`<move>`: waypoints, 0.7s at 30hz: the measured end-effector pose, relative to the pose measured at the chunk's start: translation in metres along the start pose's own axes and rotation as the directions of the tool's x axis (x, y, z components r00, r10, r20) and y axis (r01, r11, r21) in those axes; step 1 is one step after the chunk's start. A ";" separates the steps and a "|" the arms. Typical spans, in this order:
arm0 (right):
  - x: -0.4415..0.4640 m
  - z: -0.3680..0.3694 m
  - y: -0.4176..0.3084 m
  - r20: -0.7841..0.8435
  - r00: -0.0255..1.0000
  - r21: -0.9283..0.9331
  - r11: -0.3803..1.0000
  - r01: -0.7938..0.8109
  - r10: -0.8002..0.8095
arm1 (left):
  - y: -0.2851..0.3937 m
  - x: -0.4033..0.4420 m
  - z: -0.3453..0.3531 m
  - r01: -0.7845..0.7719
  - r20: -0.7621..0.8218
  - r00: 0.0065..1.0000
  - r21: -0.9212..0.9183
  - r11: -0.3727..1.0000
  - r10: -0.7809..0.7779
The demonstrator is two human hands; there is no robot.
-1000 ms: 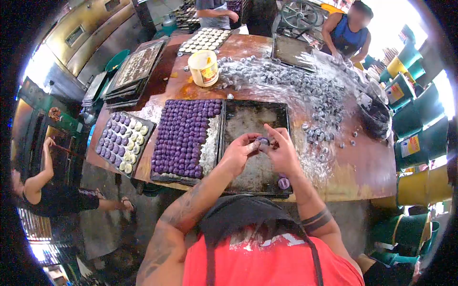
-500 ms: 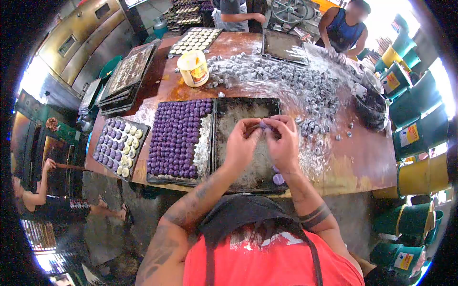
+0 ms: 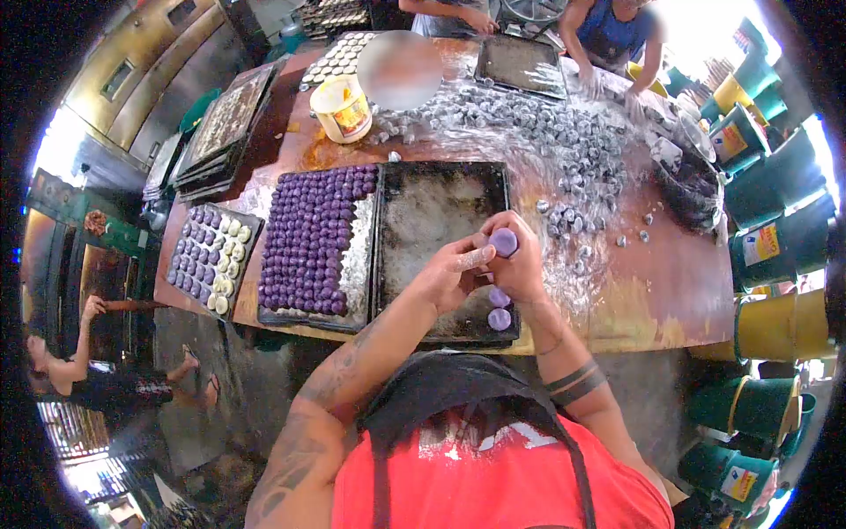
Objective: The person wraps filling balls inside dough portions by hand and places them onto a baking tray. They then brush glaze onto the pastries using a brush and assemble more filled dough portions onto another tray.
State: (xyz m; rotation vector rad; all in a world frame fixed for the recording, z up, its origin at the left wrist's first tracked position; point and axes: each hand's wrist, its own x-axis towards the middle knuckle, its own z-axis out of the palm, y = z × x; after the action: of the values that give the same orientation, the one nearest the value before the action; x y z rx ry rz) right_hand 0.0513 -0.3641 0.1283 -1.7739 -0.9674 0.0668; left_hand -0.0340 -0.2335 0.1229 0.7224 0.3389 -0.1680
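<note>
Both hands meet above the right side of a dark, bare metal tray (image 3: pixel 423 212). A smooth, round purple dough piece (image 3: pixel 503 242) is held at the fingertips of my right hand (image 3: pixel 520 264), its flat face upward. The fingers of my left hand (image 3: pixel 458 269) are bent against its left side, touching or very near it. Below the hands, two purple dough rounds (image 3: pixel 499 319) lie at the tray's right edge. To the left stands a tray of purple balls in rows (image 3: pixel 308 238), with white flour along its right side.
A white bucket (image 3: pixel 342 110) stands behind the trays. Floured dough pieces (image 3: pixel 564 141) spread across the table's back and right. Stacked trays (image 3: pixel 225 132) and a tray of purple and cream rounds (image 3: pixel 211 256) are left. Other people stand behind the table and at far left.
The dough piece between my hands now shows as a smooth purple round, and my right hand has turned. The view has shifted, and the co-worker at the back right has leaned forward.
</note>
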 end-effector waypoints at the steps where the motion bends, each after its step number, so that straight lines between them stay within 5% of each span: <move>1: -0.006 0.005 0.008 -0.021 1.000 -0.021 1.000 0.006 -0.006 | -0.003 0.002 0.001 -0.014 -0.061 0.998 0.040 0.999 0.016; 2: -0.014 0.010 0.013 -0.044 0.999 -0.042 0.999 0.008 -0.010 | -0.005 0.003 0.001 -0.021 -0.121 0.992 0.082 0.996 0.031; 3: -0.020 0.015 -0.001 -0.017 0.966 0.128 0.959 -0.252 0.256 | -0.003 0.003 -0.001 -0.036 -0.231 0.971 0.112 0.993 0.061; 6: -0.028 0.013 0.036 -0.011 0.865 0.413 0.790 -0.454 0.502 | -0.019 0.015 -0.001 -0.245 -0.248 0.809 0.682 0.689 0.533; 7: -0.024 0.002 0.036 0.023 0.830 0.173 0.815 -0.553 0.558 | -0.038 0.023 -0.008 -0.324 -0.110 0.834 0.695 0.642 0.540; 10: -0.010 -0.014 0.043 0.065 0.786 0.027 0.786 -0.618 0.615 | -0.076 0.031 -0.027 -0.209 0.040 0.804 0.953 0.220 0.593; 11: -0.018 0.002 0.093 -0.062 0.807 0.072 0.809 -0.583 0.587 | -0.083 0.036 -0.041 -0.139 -0.041 0.850 0.944 0.299 0.526; 14: -0.018 0.004 0.126 0.117 0.953 -0.504 0.843 -0.187 0.281 | -0.076 0.016 -0.051 -0.101 -0.163 0.839 0.891 0.443 0.519; 15: -0.019 0.003 0.112 0.157 0.925 -0.613 0.768 -0.184 0.347 | -0.075 0.009 -0.057 -0.070 -0.202 0.829 0.888 0.455 0.522; 18: -0.035 0.018 0.100 0.110 0.960 -0.691 0.714 -0.112 0.257 | -0.064 -0.024 -0.077 0.006 -0.293 0.858 0.826 0.564 0.421; 21: -0.052 0.023 0.097 0.305 0.940 -0.710 0.694 0.117 0.154 | -0.066 -0.035 -0.079 0.085 -0.349 0.902 0.721 0.688 0.255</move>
State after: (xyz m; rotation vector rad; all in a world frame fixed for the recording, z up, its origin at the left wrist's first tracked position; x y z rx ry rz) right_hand 0.0606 -0.3897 0.0191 -2.5700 -1.3499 0.0031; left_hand -0.1037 -0.2274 0.0395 1.5889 0.6749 -0.0400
